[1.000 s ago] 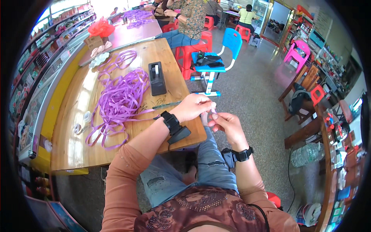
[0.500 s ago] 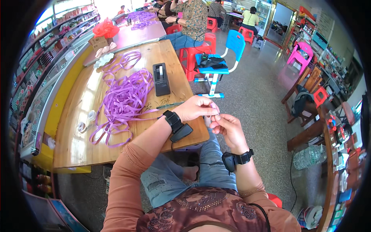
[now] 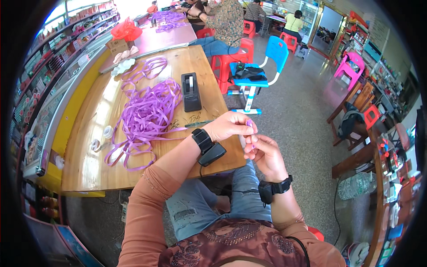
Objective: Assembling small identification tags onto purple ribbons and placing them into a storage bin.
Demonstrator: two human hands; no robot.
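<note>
My left hand (image 3: 231,124) is closed in a pinch just past the table's right edge, with a small bit of purple ribbon (image 3: 249,123) showing at its fingertips. Close below it, my right hand (image 3: 265,153) also pinches, and a speck of the same purple shows between thumb and finger. The fingers hide most of what they hold. A strand runs from behind my left wrist to a loose heap of purple ribbon (image 3: 149,107) on the wooden table (image 3: 93,167). Beside the heap stands a black tape dispenser (image 3: 191,95).
Two small tape rolls (image 3: 107,131) lie left of the heap. A green strip (image 3: 199,124) is near my left wrist. Beyond the table are a blue chair (image 3: 251,75), red stools (image 3: 240,55) and seated people. A glass display case (image 3: 58,120) lines the left side.
My right hand has drawn slightly down from the left, and a gap has opened between the fingertips. More purple shows at both pinches. The whole view has shifted a little.
</note>
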